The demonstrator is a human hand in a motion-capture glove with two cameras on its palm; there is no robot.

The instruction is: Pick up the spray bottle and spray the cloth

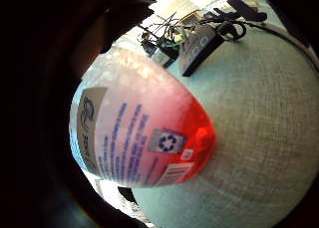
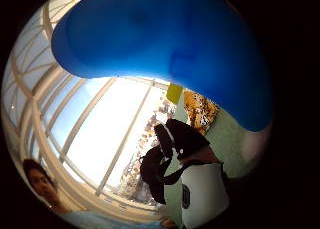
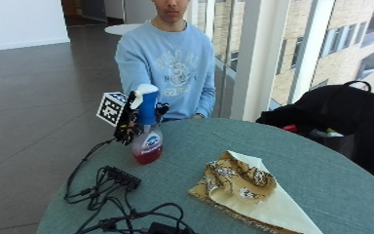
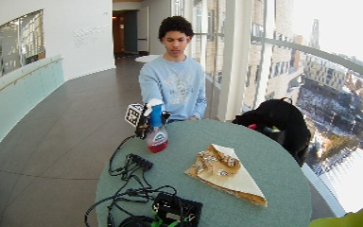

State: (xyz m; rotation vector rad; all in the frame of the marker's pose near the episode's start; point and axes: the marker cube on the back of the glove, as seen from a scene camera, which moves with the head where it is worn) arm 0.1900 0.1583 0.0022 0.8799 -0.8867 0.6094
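— What was the bottle like?

— One clear plastic spray bottle (image 3: 147, 141) with a blue and white trigger head, red liquid low in its rounded body and a printed label. It stood upright near the edge of the table (image 3: 316, 161).

— And the hand?

— The gloved right hand (image 3: 127, 124) was curled around the bottle's neck, gripping it.

— The cloth?

— One yellow patterned cloth (image 3: 245, 187), crumpled on top with a plain cream flap, lay well apart from the bottle.

— The surface and room?

— A round table covered in woven, pale green fabric, beside tall windows. A black cable hub (image 3: 123, 178) lay near the bottle; one black bag (image 3: 343, 114) sat past the far edge.
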